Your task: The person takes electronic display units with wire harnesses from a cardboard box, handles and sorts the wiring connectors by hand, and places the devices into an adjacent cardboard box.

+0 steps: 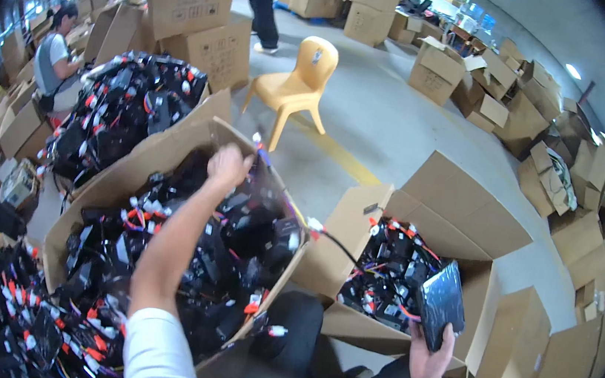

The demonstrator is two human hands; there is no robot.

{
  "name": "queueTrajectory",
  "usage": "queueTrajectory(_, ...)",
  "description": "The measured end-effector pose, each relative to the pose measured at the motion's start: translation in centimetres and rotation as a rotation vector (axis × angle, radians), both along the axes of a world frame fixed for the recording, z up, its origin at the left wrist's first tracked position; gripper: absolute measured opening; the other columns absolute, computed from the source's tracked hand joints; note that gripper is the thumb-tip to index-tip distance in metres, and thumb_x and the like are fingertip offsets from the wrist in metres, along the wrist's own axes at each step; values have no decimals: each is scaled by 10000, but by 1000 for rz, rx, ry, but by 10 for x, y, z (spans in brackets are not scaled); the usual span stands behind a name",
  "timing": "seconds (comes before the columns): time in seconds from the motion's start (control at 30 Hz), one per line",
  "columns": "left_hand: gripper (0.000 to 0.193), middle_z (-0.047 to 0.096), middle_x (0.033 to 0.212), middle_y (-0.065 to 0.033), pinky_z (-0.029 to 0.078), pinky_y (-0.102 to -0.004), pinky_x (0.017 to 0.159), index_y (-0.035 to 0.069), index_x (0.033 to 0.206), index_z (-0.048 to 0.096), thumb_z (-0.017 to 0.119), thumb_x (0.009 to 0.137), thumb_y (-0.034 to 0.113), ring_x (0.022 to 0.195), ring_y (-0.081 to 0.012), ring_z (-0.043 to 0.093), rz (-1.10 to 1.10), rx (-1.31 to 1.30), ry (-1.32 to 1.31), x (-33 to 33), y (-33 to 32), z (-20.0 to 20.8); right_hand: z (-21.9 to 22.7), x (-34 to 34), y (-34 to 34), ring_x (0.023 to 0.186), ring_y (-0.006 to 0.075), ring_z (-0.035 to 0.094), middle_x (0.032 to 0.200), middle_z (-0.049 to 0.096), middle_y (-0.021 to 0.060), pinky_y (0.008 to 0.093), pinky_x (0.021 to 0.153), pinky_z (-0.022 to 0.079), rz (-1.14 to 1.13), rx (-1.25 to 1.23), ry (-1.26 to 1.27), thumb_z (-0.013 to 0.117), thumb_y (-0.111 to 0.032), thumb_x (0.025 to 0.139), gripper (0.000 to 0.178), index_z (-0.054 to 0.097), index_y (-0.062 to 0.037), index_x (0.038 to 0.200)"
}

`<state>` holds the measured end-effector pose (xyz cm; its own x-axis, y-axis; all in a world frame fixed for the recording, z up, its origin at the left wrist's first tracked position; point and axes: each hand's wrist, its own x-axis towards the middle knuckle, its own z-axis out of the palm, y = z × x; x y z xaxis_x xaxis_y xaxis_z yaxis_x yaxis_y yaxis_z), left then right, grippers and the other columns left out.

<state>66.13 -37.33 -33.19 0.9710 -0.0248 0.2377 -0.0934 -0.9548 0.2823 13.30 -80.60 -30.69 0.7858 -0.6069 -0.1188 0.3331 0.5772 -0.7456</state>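
I have the right hand (430,356) between 4 and 5 o'clock of view centre, fingers holding the lower end of the flat black device (443,302); its body extends toward 12 o'clock. Left hand (229,168), 9 o'clock: fingers curled near the multicoloured cable (283,194); grip cannot be determined.

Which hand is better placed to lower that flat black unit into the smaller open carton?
Probably the right: the right hand grips the black unit by the smaller carton, while the left hand is away at the larger carton.
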Motion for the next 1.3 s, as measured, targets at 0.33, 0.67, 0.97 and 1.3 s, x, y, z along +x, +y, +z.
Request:
queueTrajectory(0.33,174,805,1105,-243,620,-581,939,24,1211,757,724,1064,113,1080,-490,788,-355,-116,-297,-105,-13,86,97,-53,-42,1097,281,835,1335,818,138,416,680,723,-285,-246,103,675,-292,1184,406,673,-40,1503)
queueTrajectory(0.67,396,642,952,0,544,-345,724,52,1270,803,827,908,210,847,-160,667,-1429,296,-891,-450,-146,294,157,-21,38,1281,263,785,1393,788,106,484,1066,684,348,179,-40,677,-451,1199,523,675,-40,1523)
queueTrajectory(0.97,1334,592,1652,-207,439,-497,1328,-47,1808,253,1018,890,547,1519,-331,609,-1055,-945,225,-516,-274,191,104,-156,-50,1204,195,749,1337,778,78,413,1084,605,210,-91,-76,880,-253,1042,521,695,-5,1461)
queueTrajectory(1.3,563,696,1502,-210,516,-440,1232,-83,1632,533,599,1195,266,1359,-272,684,-767,-1012,479,-611,-370,99,7,-222,-108,1187,146,695,1307,750,69,353,1064,571,-92,-161,83,746,-308,1157,474,665,20,1489)
